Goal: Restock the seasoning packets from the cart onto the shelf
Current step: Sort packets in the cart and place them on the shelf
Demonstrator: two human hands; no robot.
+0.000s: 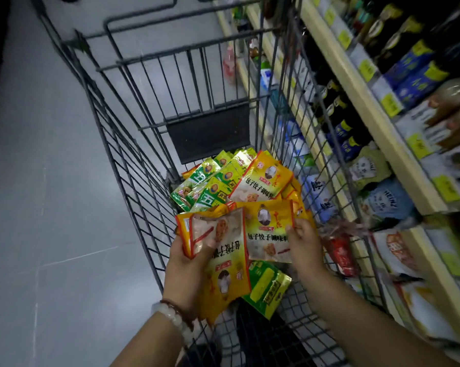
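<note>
A wire shopping cart (122, 160) holds a heap of seasoning packets. Green packets (210, 181) lie toward its far end and yellow packets (263, 181) sit on the right of the heap. My left hand (186, 263) grips a stack of yellow packets (223, 263) held over the cart, printed side up. My right hand (304, 242) pinches the right edge of another yellow packet (266, 229) lying on the pile beside that stack. One green packet (268, 287) lies underneath, near the cart's close end. The shelf (366, 102) runs along the right.
The shelf unit at the right carries dark sauce bottles (337, 109), blue packs (414, 72) and bagged goods (382, 197) on several levels with yellow price tags. Grey floor (43, 181) lies left of the cart. The cart's folded child-seat panel (210, 133) stands at its far end.
</note>
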